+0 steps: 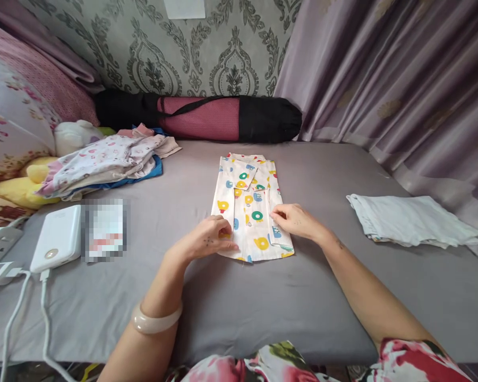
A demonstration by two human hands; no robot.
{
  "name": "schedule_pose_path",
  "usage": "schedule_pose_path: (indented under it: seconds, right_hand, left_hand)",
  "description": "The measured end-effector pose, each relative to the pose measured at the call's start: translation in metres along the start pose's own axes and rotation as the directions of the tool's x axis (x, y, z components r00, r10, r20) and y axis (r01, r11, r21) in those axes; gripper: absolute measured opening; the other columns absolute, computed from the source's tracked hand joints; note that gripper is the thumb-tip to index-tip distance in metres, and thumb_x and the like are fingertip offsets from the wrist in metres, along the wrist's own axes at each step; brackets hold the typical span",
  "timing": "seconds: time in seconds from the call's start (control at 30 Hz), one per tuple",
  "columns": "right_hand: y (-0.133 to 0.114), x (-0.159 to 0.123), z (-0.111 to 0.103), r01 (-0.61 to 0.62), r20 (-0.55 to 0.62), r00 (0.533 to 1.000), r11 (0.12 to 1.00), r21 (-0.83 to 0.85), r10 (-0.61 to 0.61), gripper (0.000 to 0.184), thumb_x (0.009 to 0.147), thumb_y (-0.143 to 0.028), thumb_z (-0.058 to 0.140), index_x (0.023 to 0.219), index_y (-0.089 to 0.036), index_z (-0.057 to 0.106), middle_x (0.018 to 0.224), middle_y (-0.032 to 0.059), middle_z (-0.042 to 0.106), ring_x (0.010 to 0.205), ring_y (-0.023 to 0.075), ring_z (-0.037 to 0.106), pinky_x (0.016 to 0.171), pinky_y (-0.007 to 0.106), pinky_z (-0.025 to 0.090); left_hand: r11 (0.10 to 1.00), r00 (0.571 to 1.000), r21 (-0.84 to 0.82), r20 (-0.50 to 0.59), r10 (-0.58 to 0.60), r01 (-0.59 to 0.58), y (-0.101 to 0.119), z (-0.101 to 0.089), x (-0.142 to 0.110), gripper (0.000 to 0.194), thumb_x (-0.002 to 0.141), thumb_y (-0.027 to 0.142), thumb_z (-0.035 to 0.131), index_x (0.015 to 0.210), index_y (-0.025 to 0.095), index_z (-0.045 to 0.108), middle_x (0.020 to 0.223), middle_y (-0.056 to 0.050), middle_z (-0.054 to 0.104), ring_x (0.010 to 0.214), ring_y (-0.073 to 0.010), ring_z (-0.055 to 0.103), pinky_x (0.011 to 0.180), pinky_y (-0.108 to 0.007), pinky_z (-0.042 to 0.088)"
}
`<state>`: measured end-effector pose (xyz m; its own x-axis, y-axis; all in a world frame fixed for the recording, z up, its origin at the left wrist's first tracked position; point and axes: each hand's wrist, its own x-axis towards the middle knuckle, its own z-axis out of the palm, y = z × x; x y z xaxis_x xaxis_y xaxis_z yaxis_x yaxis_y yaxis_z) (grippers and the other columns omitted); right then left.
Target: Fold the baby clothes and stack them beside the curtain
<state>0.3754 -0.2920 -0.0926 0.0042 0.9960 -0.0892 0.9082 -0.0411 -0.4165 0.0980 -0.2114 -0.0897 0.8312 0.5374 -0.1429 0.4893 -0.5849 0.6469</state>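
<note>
A small white shirt (252, 244) with a colourful print lies on the grey bed sheet, its sides and sleeves folded in toward the middle. My left hand (209, 237) rests at its lower left edge, fingers loosely bent and the thumb stretched out on the cloth, a gap between them. On the right side, my right hand (298, 220) pinches the folded-in edge of the shirt between thumb and fingertips. A pale bangle (156, 320) circles my left forearm.
Right of the shirt lies a folded white cloth (410, 218). A pile of clothes (111, 159) sits at the back left, near plush toys. A white power bank (58, 239) with cables and a blurred packet (104, 231) lie left. A long black-and-pink bag (207, 118) lines the wall.
</note>
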Motion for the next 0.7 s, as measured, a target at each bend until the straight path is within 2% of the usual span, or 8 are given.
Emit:
schedule_pose_path:
  seconds: [0.07,0.13,0.2,0.3,0.43,0.53,0.63,0.7]
  right_hand:
    - [-0.003,-0.010,-0.001,0.067,0.047,0.997,0.998,0.020,-0.068,0.026,0.092,-0.034,0.047,0.075,-0.021,0.060,0.076,0.0000,0.063,0.070,0.0142,0.054,0.065,0.025,0.035]
    - [-0.008,-0.019,-0.002,0.108,0.060,0.992,0.994,0.010,-0.109,0.022,0.092,-0.034,0.050,0.078,-0.021,0.061,0.083,0.0016,0.064,0.078,0.0152,0.056,0.069,0.025,0.037]
    - [-0.014,-0.027,-0.004,0.127,0.112,0.986,0.992,-0.016,-0.125,0.019,0.091,-0.034,0.052,0.081,-0.021,0.062,0.088,0.0027,0.064,0.084,0.0168,0.057,0.072,0.026,0.038]
    - [-0.024,-0.039,-0.008,0.175,0.226,0.961,0.983,-0.048,-0.160,0.017,0.090,-0.038,0.056,0.091,-0.022,0.062,0.096,0.0038,0.061,0.090,0.0191,0.056,0.073,0.028,0.040]
    - [-0.032,-0.048,-0.009,0.230,0.299,0.934,0.968,-0.095,-0.193,0.028,0.083,-0.040,0.066,0.103,-0.022,0.059,0.107,0.0065,0.057,0.100,0.0230,0.054,0.076,0.031,0.043]
    - [-0.031,-0.049,-0.009,0.245,0.312,0.928,0.965,-0.095,-0.205,0.027,0.082,-0.035,0.066,0.104,-0.022,0.057,0.110,0.0079,0.055,0.103,0.0242,0.053,0.080,0.032,0.045]
    - [-0.027,-0.050,-0.011,0.262,0.336,0.914,0.963,-0.067,-0.226,0.026,0.082,-0.024,0.059,0.107,-0.022,0.056,0.111,0.0085,0.054,0.103,0.0241,0.053,0.084,0.034,0.045]
    - [-0.025,-0.052,-0.011,0.268,0.335,0.912,0.962,-0.052,-0.236,0.035,0.078,-0.018,0.057,0.113,-0.021,0.055,0.113,0.0088,0.054,0.105,0.0242,0.053,0.087,0.034,0.044]
  left_hand:
    - [1.000,0.998,0.011,0.055,0.010,-0.011,0.001,-0.002,-0.007,0.044,0.070,0.053,0.075,0.098,0.021,0.063,0.105,-0.006,0.060,0.098,-0.0222,0.055,0.084,-0.034,0.048]
    - [1.000,0.995,0.018,0.096,0.003,-0.005,0.001,-0.005,-0.011,0.050,0.067,0.047,0.079,0.107,0.023,0.061,0.113,-0.006,0.058,0.107,-0.0236,0.052,0.091,-0.036,0.047]
    - [1.000,0.994,0.013,0.113,0.006,-0.007,0.001,-0.007,-0.014,0.046,0.070,0.040,0.078,0.110,0.024,0.061,0.116,-0.006,0.057,0.112,-0.0239,0.051,0.095,-0.037,0.045]
    - [0.999,0.993,-0.014,0.106,0.052,-0.051,0.001,-0.008,-0.015,0.031,0.078,0.034,0.070,0.107,0.024,0.063,0.114,-0.006,0.059,0.112,-0.0228,0.052,0.096,-0.036,0.045]
    - [0.989,0.988,-0.017,0.057,0.146,-0.145,-0.002,-0.004,-0.013,0.014,0.083,0.026,0.061,0.095,0.023,0.067,0.107,-0.006,0.062,0.105,-0.0209,0.056,0.093,-0.034,0.046]
    - [0.986,0.986,0.014,0.018,0.167,-0.167,-0.002,0.000,-0.009,0.011,0.081,0.019,0.056,0.083,0.022,0.066,0.099,-0.005,0.064,0.098,-0.0199,0.059,0.088,-0.032,0.046]
    - [0.997,0.997,0.034,-0.045,0.066,-0.064,0.001,0.002,-0.005,0.013,0.079,0.018,0.052,0.082,0.021,0.064,0.085,-0.003,0.064,0.080,-0.0169,0.059,0.072,-0.028,0.046]
    - [0.999,0.994,0.035,-0.100,-0.035,0.039,0.002,0.003,-0.004,0.013,0.081,0.021,0.050,0.084,0.021,0.062,0.073,0.000,0.060,0.065,-0.0137,0.053,0.061,-0.025,0.042]
